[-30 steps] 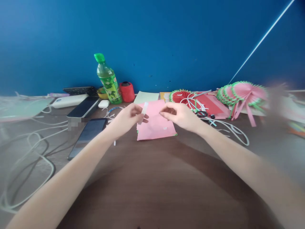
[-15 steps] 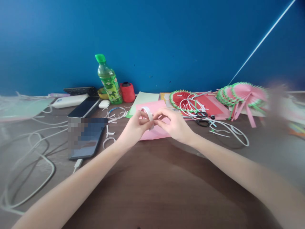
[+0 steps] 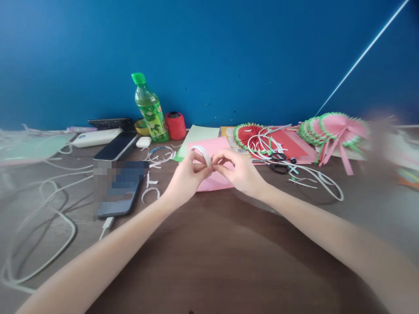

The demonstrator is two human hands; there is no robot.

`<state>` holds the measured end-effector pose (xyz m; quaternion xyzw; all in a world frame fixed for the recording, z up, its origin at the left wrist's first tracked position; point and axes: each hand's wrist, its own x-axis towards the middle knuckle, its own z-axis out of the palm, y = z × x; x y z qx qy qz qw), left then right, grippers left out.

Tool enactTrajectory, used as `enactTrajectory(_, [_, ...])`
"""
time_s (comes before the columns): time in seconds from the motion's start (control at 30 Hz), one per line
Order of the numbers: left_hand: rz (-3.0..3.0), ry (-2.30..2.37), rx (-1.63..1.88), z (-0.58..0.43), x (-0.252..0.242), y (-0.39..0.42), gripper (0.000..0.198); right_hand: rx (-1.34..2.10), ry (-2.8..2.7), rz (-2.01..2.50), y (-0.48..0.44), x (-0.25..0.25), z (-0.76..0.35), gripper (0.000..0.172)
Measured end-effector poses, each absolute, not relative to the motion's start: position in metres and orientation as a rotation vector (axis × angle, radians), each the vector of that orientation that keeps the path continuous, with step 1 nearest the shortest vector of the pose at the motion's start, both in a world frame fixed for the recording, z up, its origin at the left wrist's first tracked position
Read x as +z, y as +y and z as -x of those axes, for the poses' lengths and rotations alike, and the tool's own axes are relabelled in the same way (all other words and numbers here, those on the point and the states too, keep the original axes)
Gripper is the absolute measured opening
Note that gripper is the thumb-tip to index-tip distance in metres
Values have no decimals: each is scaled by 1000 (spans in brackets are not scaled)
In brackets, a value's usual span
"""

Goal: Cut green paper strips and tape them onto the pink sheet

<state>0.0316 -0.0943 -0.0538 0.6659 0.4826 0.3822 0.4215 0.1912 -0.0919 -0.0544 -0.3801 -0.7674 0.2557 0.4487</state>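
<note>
A white tape roll (image 3: 204, 155) is held up over the pink paper (image 3: 212, 145), near the middle of the view. My left hand (image 3: 190, 174) grips the roll, thumb and fingers closed on its ring. Right beside it my right hand (image 3: 240, 172) has thumb and index finger pinched together at the roll's right edge; whatever lies between those fingertips is too small to make out. Pale green paper (image 3: 200, 132) lies behind the pink sheet.
A green bottle (image 3: 150, 113) and a red spool (image 3: 175, 125) stand by the blue wall. Phones (image 3: 126, 192) and cables (image 3: 62, 213) lie left. Black scissors (image 3: 279, 167), white strips (image 3: 322, 176) and folded paper fans (image 3: 340, 128) lie right.
The tape roll has tilted, its upper part leaning further left in my left hand. My fingertips remain close together, and the right hand has hardly moved.
</note>
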Motion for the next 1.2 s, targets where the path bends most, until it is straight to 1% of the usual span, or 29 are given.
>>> enactTrajectory(0.2, [-1712,1192,976,-32,-52,-96,22,679,-1852,883,-92,-56,-192,12])
enactTrajectory(0.37, [-1786,1224,1013,-33,-52,-99,22,558,-1885,915,-96,-57,-191,10])
enactTrajectory(0.5, [-1786,1247,1011,-33,-52,-100,23,550,-1863,961,-96,-59,-191,7])
enactTrajectory(0.67, [-1788,1263,998,-33,-51,-101,24,640,-1817,967,-94,-59,-191,3])
enactTrajectory(0.87, [-1788,1236,989,-33,-52,-101,25,801,-1793,920,-91,-55,-192,7])
enactTrajectory(1.2, [-1751,1220,992,-34,-50,-102,25,825,-1743,892,-90,-57,-194,10])
